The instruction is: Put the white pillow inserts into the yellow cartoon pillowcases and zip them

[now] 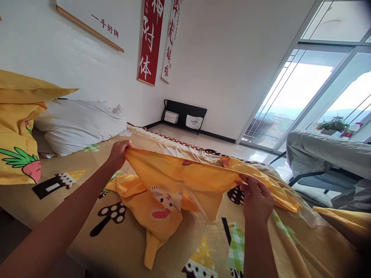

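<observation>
The left hand (118, 151) pinches one corner of a yellow pillowcase (174, 181), fingers pressed together around the cloth. The right hand (256, 199) pinches the edge at about 3 o'clock from it, thumb on top. The pillowcase hangs stretched between them, its printed cat face drooping onto the bed (121, 239), which wears a mushroom-patterned sheet. At 10 o'clock lies a white pillow (78, 123), with a yellow pillow (17, 127) just beside it. Red banners (150, 42) hang on the wall at 12 o'clock; a grey chair (327, 154) stands at 3 o'clock.
</observation>
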The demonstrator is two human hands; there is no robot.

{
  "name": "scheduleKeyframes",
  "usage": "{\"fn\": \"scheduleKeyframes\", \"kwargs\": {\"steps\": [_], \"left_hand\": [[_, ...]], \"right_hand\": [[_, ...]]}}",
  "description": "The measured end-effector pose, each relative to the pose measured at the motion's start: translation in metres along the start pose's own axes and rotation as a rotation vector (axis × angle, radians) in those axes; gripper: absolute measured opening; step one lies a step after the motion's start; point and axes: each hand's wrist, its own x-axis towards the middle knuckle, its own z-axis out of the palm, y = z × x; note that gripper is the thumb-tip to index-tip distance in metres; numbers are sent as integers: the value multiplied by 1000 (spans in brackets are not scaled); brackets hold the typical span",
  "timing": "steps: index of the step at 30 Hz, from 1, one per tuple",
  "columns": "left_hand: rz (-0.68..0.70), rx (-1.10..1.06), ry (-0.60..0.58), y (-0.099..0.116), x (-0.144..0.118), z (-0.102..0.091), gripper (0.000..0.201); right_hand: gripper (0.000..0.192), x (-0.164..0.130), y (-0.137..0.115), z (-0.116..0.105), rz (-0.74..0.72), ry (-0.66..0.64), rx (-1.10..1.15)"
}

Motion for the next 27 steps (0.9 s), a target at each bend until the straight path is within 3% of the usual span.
{"fn": "scheduleKeyframes", "kwargs": {"steps": [5,9,13,20,23,25,27], "left_hand": [[-3,11,90,-7,3,2,25],[21,61,64,-13,9,-2,20],[-36,146,-62,-14,9,-7,32],[-192,284,-451,-18,8,-24,46],[-158,451,-332,-21,9,-22,37],[-30,596,-178,-20,8,-14,19],[153,719,-114,-15,2,1,16]], "right_hand": [[33,3,9,-2,-4,14,-32],[33,4,15,-3,5,14,-64],[32,5,20,-3,15,-7,-96],[47,6,29,-4,11,-129,-102],[57,0,30,1,-8,-231,-104],[63,-9,30,7,-30,-320,-135],[65,-23,31,14,-50,-448,-212]]}}
